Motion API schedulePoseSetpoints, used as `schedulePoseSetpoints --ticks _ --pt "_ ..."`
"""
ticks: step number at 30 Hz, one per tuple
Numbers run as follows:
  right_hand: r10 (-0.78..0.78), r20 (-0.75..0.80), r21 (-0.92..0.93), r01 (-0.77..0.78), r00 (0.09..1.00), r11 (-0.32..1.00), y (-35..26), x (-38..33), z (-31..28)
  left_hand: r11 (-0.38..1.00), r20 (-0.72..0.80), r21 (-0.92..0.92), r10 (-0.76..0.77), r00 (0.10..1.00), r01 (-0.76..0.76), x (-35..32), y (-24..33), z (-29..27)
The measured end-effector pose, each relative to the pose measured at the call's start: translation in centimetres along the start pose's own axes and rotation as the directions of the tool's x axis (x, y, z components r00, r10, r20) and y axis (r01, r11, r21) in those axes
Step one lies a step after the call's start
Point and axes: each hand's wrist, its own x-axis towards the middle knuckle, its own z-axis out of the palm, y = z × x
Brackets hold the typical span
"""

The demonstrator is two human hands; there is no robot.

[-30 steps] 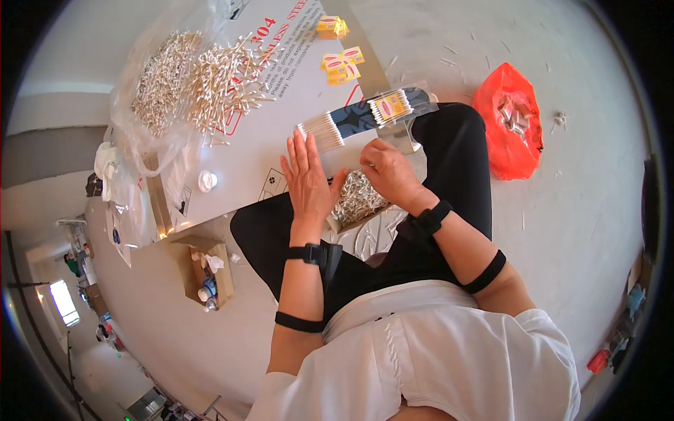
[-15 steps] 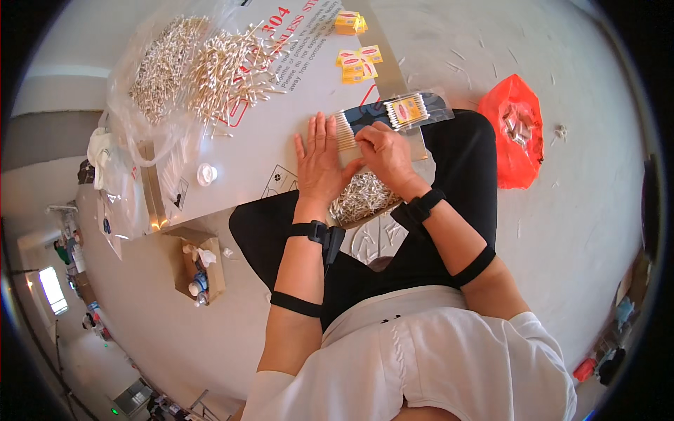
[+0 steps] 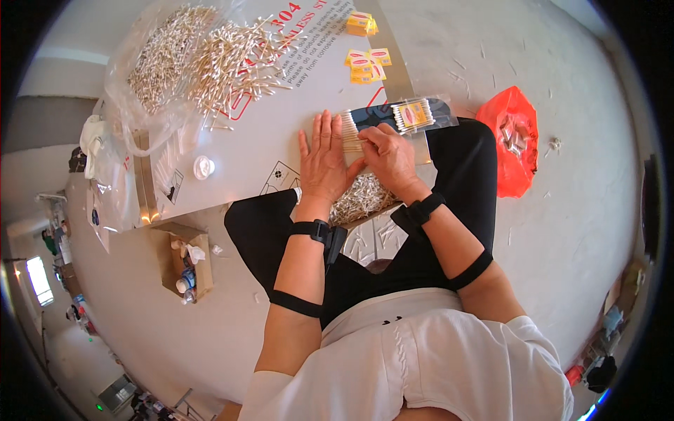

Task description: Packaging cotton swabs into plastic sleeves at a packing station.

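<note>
My left hand [image 3: 325,163] lies flat on the metal-topped table, fingers stretched out beside a row of cotton swabs [image 3: 349,128]. At the row's right side, my right hand [image 3: 390,156] has its fingers curled into a pinch. Its fingertips meet the swabs, but what they hold is hidden. Behind the hands runs a dark strip [image 3: 372,115]. On its right end sits a flat set of swabs with a yellow card [image 3: 413,114], next to clear plastic film. Below my hands, a box of loose cotton swabs [image 3: 363,199] rests between my legs.
A large clear bag [image 3: 125,116] and a heap of swabs [image 3: 239,59] occupy the table's far left. Small yellow cards [image 3: 366,65] lie at the far right, and a white round container [image 3: 203,168] near the left. A red bag [image 3: 507,140] and a cardboard box [image 3: 170,263] stand on the floor.
The whole view has shifted slightly. Both hands keep nearly the same pose at the row of swabs, with the right fingertips a little lower along it.
</note>
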Motion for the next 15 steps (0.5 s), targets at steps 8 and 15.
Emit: schedulePoseSetpoints --ticks 8,15 --pt "-0.006 0.066 -0.061 0.01 0.998 0.998 0.08 0.07 0.2 1.0 0.008 -0.004 -0.018 1.0 0.018 0.09 0.2 -0.35" --pt "-0.008 0.004 0.012 0.008 1.0 1.0 0.01 0.49 0.26 1.0 -0.007 -0.016 -0.015 1.0 0.015 0.05 0.15 -0.21"
